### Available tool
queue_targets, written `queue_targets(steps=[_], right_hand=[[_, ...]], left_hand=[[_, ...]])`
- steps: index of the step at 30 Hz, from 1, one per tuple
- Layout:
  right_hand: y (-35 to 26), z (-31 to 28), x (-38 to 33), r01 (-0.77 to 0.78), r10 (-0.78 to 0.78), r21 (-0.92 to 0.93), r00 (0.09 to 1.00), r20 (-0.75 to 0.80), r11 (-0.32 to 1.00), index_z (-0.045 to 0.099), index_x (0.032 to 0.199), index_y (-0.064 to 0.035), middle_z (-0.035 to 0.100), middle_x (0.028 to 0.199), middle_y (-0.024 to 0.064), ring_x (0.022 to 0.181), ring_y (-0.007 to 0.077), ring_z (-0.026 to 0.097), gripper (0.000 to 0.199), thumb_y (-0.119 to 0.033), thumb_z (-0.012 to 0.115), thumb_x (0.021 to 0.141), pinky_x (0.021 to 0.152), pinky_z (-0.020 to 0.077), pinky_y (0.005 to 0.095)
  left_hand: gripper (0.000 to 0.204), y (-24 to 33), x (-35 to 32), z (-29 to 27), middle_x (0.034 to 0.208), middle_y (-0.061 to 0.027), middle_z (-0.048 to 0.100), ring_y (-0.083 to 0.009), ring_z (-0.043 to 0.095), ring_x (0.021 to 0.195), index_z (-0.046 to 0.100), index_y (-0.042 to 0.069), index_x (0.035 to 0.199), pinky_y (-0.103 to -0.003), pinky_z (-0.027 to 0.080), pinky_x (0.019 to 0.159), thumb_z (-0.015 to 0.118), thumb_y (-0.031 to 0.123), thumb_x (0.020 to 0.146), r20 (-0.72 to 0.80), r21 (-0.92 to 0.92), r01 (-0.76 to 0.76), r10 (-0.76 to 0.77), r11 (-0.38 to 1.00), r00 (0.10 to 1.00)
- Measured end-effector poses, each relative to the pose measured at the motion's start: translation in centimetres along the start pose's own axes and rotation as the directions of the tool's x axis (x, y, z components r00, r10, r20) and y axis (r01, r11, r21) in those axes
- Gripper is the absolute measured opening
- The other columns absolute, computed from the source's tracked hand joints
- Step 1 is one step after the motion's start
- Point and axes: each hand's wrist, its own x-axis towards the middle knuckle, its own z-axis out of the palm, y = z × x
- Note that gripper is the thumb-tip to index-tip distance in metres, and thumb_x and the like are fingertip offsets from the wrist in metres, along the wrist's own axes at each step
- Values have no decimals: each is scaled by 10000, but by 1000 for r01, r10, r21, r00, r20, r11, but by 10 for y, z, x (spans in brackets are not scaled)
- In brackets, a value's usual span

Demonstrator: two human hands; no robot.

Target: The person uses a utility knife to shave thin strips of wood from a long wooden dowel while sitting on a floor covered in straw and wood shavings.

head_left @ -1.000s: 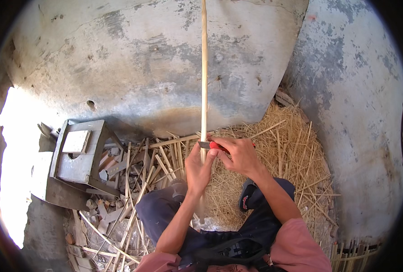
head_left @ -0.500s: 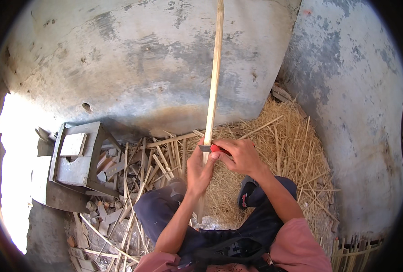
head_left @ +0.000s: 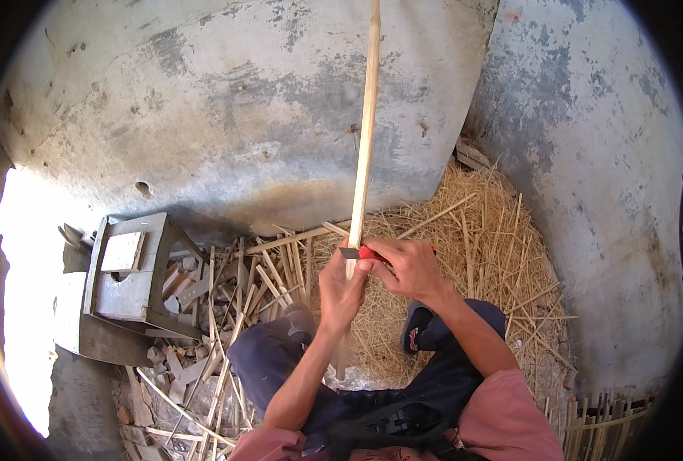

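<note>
A long pale strip of bamboo or wood [head_left: 366,131] stands almost upright in front of me, its top running out of the picture. My left hand [head_left: 338,296] is closed round its lower part, with the thumb along the right side. Below that hand the strip's blurred lower end shows between my knees. My right hand [head_left: 417,270] grips a red-handled knife [head_left: 370,253], its fingers wrapped round the handle. The short, flat grey blade lies crosswise against the strip, just above my left fingers. Both hands are close together, right thumb near left thumb.
A heap of straw-like shavings [head_left: 503,253] covers the floor ahead and to the right. Loose strips [head_left: 280,265] and rubble lie on the left, beside a grey wooden box-like stand [head_left: 130,292]. A worn plaster wall [head_left: 242,115] rises in front; a bright opening is far left.
The view has turned slightly to the right. Both hands, the knife and the strip keep nearly the same places relative to one another.
</note>
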Motion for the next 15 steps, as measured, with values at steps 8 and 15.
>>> queue_targets(steps=[8, 15], right_hand=[[-1, 3, -1, 17, -18, -45, 999, -36, 999, 718, 1209, -69, 754, 872, 97, 660, 298, 725, 324, -255, 747, 945, 561, 549, 406], [-7, 6, 2, -17, 14, -78, 999, -40, 997, 703, 1294, -78, 743, 863, 97, 663, 294, 722, 383, -282, 727, 971, 564, 549, 403]], left_hand=[[538, 8, -2, 0, 836, 80, 599, 9, 433, 619, 563, 2, 1479, -191, 312, 507, 720, 293, 1053, -22, -4, 99, -99, 995, 995], [448, 10, -4, -1, 838, 76, 612, -3, 450, 653, 655, -5, 1365, -196, 330, 543, 724, 308, 1052, -56, -50, 122, -125, 991, 991]])
